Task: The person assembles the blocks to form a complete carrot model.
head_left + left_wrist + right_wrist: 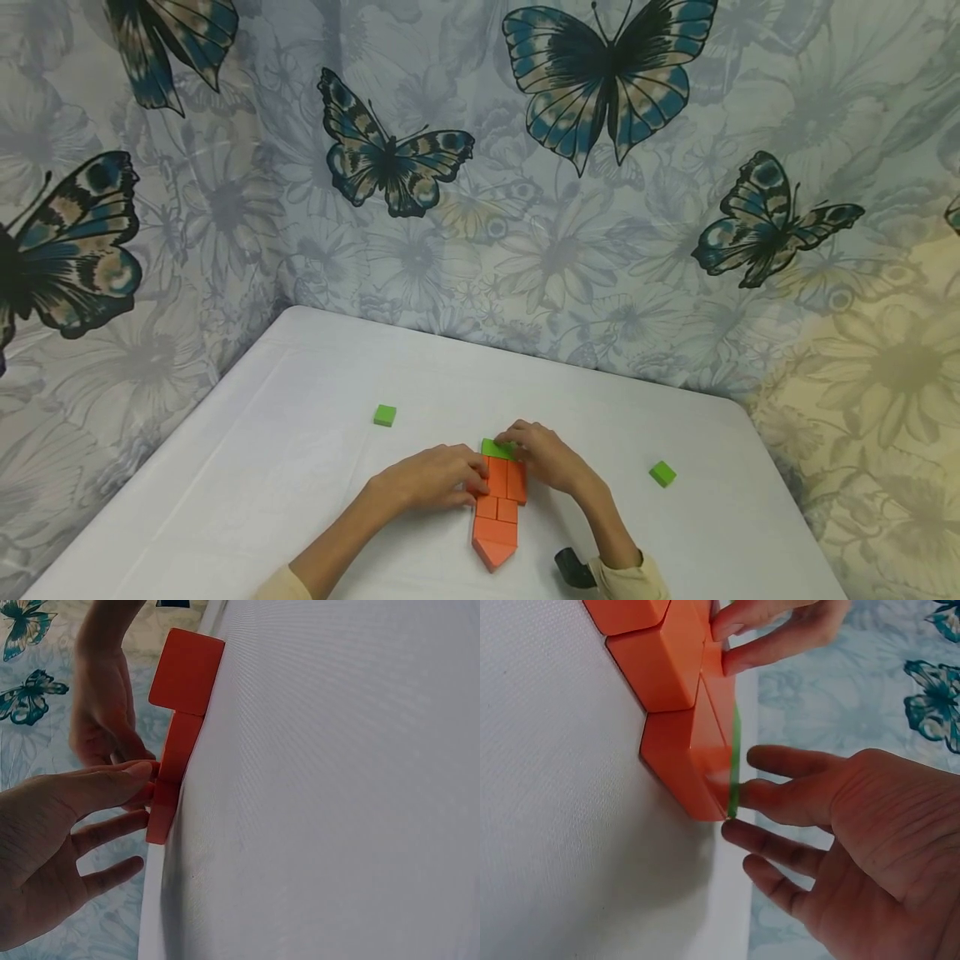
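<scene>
Orange blocks (496, 531) lie flat on the white table in a column whose pointed end faces me. Across the far end of the column lies a green block (491, 448), seen edge-on in the right wrist view. My left hand (438, 475) touches the left side and top of the upper orange blocks (497, 477) with its fingertips. At the far right corner, my right hand (551, 457) touches the green block with loosely extended fingers. In the right wrist view its fingertips partly overlap that block. The left wrist view has my left fingers close against an orange side.
One loose green block (385, 416) lies left of the column, and another green block (663, 474) lies to the right. A black object (574, 568) sits by my right sleeve. Butterfly-patterned wall covering (420, 267) borders the white table (300, 400).
</scene>
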{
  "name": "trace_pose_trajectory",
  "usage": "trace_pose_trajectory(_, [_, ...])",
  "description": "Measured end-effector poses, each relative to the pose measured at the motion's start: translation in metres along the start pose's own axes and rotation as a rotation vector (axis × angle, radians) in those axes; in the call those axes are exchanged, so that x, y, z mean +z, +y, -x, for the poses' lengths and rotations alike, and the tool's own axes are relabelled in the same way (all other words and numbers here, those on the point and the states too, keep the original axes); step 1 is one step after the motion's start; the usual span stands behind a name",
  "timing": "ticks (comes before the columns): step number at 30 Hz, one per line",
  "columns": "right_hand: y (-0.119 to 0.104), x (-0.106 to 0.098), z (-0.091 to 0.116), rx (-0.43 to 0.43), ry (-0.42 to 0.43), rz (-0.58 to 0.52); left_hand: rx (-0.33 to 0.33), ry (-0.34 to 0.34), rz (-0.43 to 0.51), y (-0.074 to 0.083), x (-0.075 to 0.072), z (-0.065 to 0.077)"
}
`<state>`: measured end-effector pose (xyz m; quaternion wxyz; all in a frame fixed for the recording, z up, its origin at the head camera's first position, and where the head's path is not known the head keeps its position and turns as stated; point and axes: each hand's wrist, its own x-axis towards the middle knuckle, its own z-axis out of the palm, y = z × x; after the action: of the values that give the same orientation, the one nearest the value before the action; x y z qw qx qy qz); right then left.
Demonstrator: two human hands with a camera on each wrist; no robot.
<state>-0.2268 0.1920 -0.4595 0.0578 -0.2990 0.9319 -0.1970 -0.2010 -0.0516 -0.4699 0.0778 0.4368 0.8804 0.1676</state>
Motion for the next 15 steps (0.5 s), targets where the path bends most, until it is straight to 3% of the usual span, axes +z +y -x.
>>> trace_pose_trajectory(5, [-0.003, -0.002, 0.006, -0.016, 0.01, 0.034, 0.009, 0.009, -0.002, 0.0, 0.0, 0.0])
trace_pose_trajectory(12, [-0.008, 0.0, 0.018, -0.132, -0.023, 0.117, -0.001, 0.008, 0.005, 0.002, -0.001, 0.001])
trace_pose_trajectory(15, [-0.009, 0.002, 0.021, -0.143, -0.033, 0.164, 0.002, 0.004, -0.004, 0.002, 0.0, 0.001])
